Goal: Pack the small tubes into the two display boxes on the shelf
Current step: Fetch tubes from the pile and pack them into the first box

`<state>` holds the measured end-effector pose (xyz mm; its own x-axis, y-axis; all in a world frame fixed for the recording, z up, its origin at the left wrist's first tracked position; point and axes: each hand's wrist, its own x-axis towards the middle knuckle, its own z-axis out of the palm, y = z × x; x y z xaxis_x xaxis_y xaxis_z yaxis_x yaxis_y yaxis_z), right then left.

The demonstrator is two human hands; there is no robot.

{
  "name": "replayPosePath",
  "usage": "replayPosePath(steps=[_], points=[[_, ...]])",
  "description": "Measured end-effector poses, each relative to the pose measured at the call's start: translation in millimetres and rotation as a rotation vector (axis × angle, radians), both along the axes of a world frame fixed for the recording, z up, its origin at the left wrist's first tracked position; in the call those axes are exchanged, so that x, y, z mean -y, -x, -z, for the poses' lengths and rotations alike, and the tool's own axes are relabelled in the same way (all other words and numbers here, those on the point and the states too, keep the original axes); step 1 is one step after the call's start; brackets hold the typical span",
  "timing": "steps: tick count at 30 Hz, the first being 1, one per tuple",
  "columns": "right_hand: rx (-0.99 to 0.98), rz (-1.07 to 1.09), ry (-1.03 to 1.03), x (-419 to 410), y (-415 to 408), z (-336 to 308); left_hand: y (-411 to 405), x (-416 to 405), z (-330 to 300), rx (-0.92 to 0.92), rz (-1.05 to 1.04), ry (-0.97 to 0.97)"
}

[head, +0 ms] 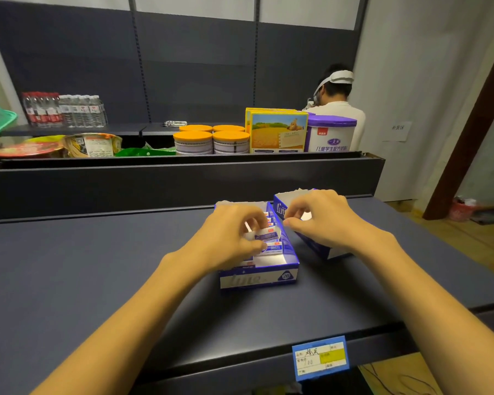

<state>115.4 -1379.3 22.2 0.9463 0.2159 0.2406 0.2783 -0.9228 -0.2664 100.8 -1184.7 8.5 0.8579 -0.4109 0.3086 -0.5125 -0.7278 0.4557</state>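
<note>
Two blue-and-white display boxes stand on the dark shelf [97,275]. The left box [260,276] holds a row of small white-and-purple tubes [274,248] along its right side. My left hand [228,238] is over this box and pinches one small tube [265,236] between thumb and fingers. The right box [314,246] stands tilted just beside it, mostly hidden under my right hand [320,218]. That hand hovers over the right box with curled fingers; whether it holds anything is hidden.
A raised dark ledge [183,178] runs behind the boxes. Beyond it stand orange-lidded tins [211,142], a yellow carton [278,132], a purple-lidded can [331,135], noodle bowls [89,143] and water bottles [66,109]. A person [337,109] stands behind. A price label [321,356] hangs on the shelf's front edge.
</note>
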Motion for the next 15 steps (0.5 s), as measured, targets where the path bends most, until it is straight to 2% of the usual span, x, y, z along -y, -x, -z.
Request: replayPosePath(steps=[15], points=[[0.02, -0.025, 0.017, 0, -2, 7, -8, 19, 8, -0.069, -0.013, -0.19]])
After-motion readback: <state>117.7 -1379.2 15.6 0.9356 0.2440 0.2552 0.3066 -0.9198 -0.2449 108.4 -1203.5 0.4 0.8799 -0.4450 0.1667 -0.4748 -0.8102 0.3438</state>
